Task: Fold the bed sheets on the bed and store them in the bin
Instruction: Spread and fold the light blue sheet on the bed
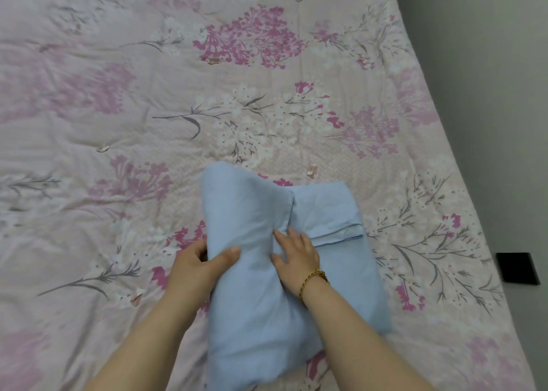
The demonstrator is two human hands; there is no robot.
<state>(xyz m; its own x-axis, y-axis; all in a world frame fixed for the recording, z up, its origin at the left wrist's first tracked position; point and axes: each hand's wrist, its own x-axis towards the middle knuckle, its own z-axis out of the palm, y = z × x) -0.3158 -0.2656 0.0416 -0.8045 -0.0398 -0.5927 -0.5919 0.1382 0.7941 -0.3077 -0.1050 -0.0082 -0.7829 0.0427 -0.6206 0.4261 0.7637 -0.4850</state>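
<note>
Head-worn wide-angle view, forward and steeply down, close above the bed (267, 109)

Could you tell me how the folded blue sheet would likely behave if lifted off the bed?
Probably floppy: the blue sheet humps and sags where the left hand grips its raised fold. It might unfold if lifted by one edge, since loose layers show on its right. Soft too: it dimples under the right hand.

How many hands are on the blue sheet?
2. The left hand grips the raised left fold of the sheet; the right hand presses flat on the sheet beside that fold. No others show.
</note>
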